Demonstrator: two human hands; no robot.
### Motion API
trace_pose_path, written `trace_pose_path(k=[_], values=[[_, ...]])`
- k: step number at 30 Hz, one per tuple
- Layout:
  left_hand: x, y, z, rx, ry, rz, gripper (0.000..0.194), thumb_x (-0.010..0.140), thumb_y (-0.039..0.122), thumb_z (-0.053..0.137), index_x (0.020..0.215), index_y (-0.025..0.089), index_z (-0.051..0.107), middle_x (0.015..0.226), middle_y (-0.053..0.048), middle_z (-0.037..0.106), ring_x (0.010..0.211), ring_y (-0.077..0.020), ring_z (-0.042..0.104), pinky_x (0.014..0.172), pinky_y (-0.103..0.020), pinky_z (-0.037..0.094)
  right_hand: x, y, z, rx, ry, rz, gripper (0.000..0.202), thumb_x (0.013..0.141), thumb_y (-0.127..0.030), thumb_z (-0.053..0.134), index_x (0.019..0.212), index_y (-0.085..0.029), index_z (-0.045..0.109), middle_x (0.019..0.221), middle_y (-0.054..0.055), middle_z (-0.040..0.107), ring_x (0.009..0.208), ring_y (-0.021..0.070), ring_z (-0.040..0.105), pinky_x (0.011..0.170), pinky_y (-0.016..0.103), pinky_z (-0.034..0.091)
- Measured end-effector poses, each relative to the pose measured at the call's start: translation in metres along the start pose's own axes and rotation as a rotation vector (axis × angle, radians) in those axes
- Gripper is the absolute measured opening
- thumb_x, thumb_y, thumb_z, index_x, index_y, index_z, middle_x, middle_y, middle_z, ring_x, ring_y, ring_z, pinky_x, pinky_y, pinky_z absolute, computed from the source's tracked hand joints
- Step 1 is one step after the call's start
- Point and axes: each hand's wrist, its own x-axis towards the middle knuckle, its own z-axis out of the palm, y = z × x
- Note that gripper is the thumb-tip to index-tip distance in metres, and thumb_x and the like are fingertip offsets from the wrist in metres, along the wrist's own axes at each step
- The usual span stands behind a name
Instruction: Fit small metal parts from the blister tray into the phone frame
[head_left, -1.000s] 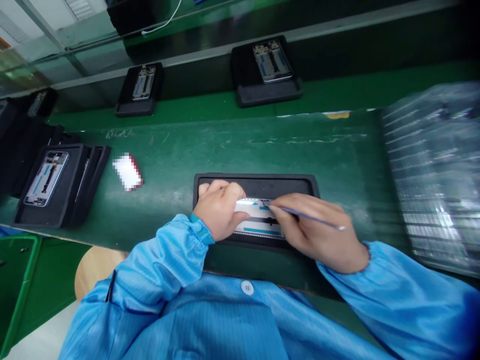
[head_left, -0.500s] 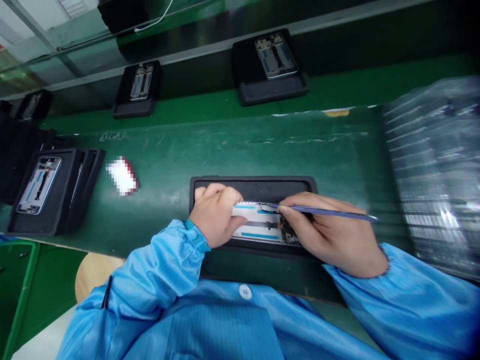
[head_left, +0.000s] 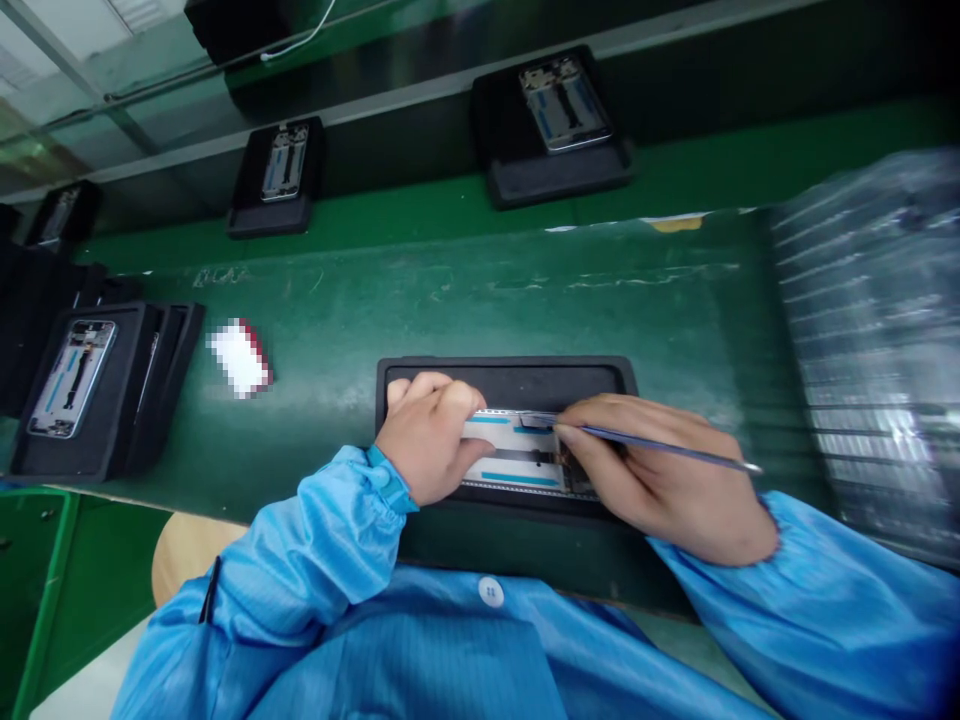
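Observation:
An opened phone frame [head_left: 517,455] with blue strips lies lengthwise in a black foam tray [head_left: 517,378] on the green bench. My left hand [head_left: 433,437] grips its left end between thumb and fingers. My right hand [head_left: 660,470] is closed round a thin blue tool [head_left: 660,444] like tweezers, whose tip touches or hovers just over the frame's upper part near a blue strip. The right fingers hide part of the frame's right end.
Black trays with phone frames stand at the left [head_left: 79,385] and on the far green strip [head_left: 289,170], [head_left: 562,130]. A blurred white and red item [head_left: 240,358] lies left of centre. Clear plastic trays [head_left: 877,350] are stacked at the right.
The tool in my right hand has tilted, its rear end now lower, and its tip has shifted slightly left. A tray on the far strip has moved slightly right. My left hand keeps its grip.

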Motion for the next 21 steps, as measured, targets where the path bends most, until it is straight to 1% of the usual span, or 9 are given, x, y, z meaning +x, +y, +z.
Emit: trace_pose_path(k=[3, 7, 10, 11, 13, 14, 16, 18, 21], values=[[-0.001, 0.000, 0.000, -0.002, -0.004, -0.009, 0.031, 0.098, 0.027, 0.087, 0.117, 0.026, 0.063, 0.139, -0.006, 0.082, 0.138, -0.0335, 0.063, 0.110, -0.055, 0.042, 0.001, 0.000, 0.001, 0.011, -0.020, 0.050, 0.012, 0.109, -0.021, 0.066, 0.107, -0.030, 0.074, 0.096, 0.002, 0.085, 0.079, 0.0228, 0.082, 0.077, 0.038, 0.067], [0.000, -0.001, 0.002, -0.002, 0.004, -0.005, 0.031, 0.098, 0.027, 0.086, 0.119, 0.026, 0.063, 0.138, -0.007, 0.082, 0.137, -0.0337, 0.064, 0.111, -0.056, 0.043, 0.006, -0.003, 0.005, 0.004, -0.017, -0.007, 0.012, 0.109, -0.020, 0.067, 0.110, -0.029, 0.074, 0.097, 0.001, 0.085, 0.079, 0.0216, 0.081, 0.079, 0.036, 0.068], [-0.001, -0.004, 0.005, -0.023, 0.048, 0.021, 0.030, 0.097, 0.027, 0.085, 0.117, 0.026, 0.063, 0.134, -0.007, 0.082, 0.137, -0.0330, 0.065, 0.114, -0.055, 0.045, 0.001, -0.003, -0.008, 0.029, 0.016, 0.009, 0.011, 0.108, -0.019, 0.068, 0.108, -0.029, 0.071, 0.099, 0.003, 0.083, 0.082, 0.0227, 0.081, 0.079, 0.037, 0.068], [-0.003, -0.005, 0.006, -0.035, 0.092, 0.043, 0.028, 0.097, 0.026, 0.083, 0.116, 0.026, 0.063, 0.132, -0.007, 0.081, 0.136, -0.0325, 0.066, 0.115, -0.055, 0.046, -0.005, -0.002, -0.016, 0.003, 0.043, 0.049, 0.010, 0.108, -0.020, 0.067, 0.108, -0.029, 0.071, 0.103, 0.005, 0.083, 0.087, 0.0250, 0.082, 0.082, 0.040, 0.069], [-0.011, -0.011, 0.006, -0.044, 0.249, 0.087, 0.022, 0.099, 0.024, 0.079, 0.112, 0.026, 0.061, 0.128, -0.008, 0.080, 0.137, -0.0319, 0.066, 0.120, -0.055, 0.047, -0.021, 0.001, -0.034, -0.155, 0.102, 0.163, 0.012, 0.109, -0.022, 0.062, 0.111, -0.029, 0.071, 0.113, 0.010, 0.083, 0.098, 0.0325, 0.084, 0.086, 0.048, 0.070], [-0.018, -0.014, 0.007, -0.033, 0.353, 0.092, 0.019, 0.100, 0.024, 0.077, 0.110, 0.026, 0.061, 0.128, -0.009, 0.079, 0.139, -0.0324, 0.065, 0.123, -0.056, 0.046, -0.031, 0.002, -0.041, -0.259, 0.121, 0.196, 0.013, 0.110, -0.024, 0.060, 0.112, -0.029, 0.071, 0.114, 0.012, 0.083, 0.098, 0.0360, 0.085, 0.082, 0.052, 0.070], [-0.034, -0.024, 0.010, 0.014, 0.549, 0.026, 0.018, 0.100, 0.025, 0.075, 0.109, 0.026, 0.060, 0.133, -0.013, 0.075, 0.144, -0.0357, 0.062, 0.127, -0.061, 0.045, -0.052, 0.002, -0.048, -0.393, 0.111, 0.214, 0.014, 0.111, -0.027, 0.058, 0.112, -0.030, 0.072, 0.104, 0.011, 0.083, 0.086, 0.0378, 0.085, 0.068, 0.052, 0.069], [-0.051, -0.036, 0.016, 0.039, 0.647, -0.107, 0.023, 0.096, 0.023, 0.077, 0.111, 0.025, 0.060, 0.140, -0.016, 0.070, 0.145, -0.0389, 0.061, 0.125, -0.065, 0.047, -0.069, -0.001, -0.040, -0.349, 0.073, 0.169, 0.011, 0.110, -0.032, 0.065, 0.109, -0.030, 0.075, 0.091, 0.007, 0.082, 0.071, 0.0339, 0.082, 0.055, 0.046, 0.067], [-0.060, -0.052, 0.026, -0.069, 0.636, -0.175, 0.030, 0.090, 0.011, 0.071, 0.114, 0.025, 0.061, 0.150, -0.018, 0.063, 0.148, -0.0371, 0.064, 0.121, -0.062, 0.054, -0.075, -0.007, -0.011, -0.197, 0.085, 0.202, 0.020, 0.105, -0.042, 0.079, 0.117, -0.026, 0.082, 0.092, 0.002, 0.084, 0.069, 0.0277, 0.083, 0.054, 0.036, 0.068]])
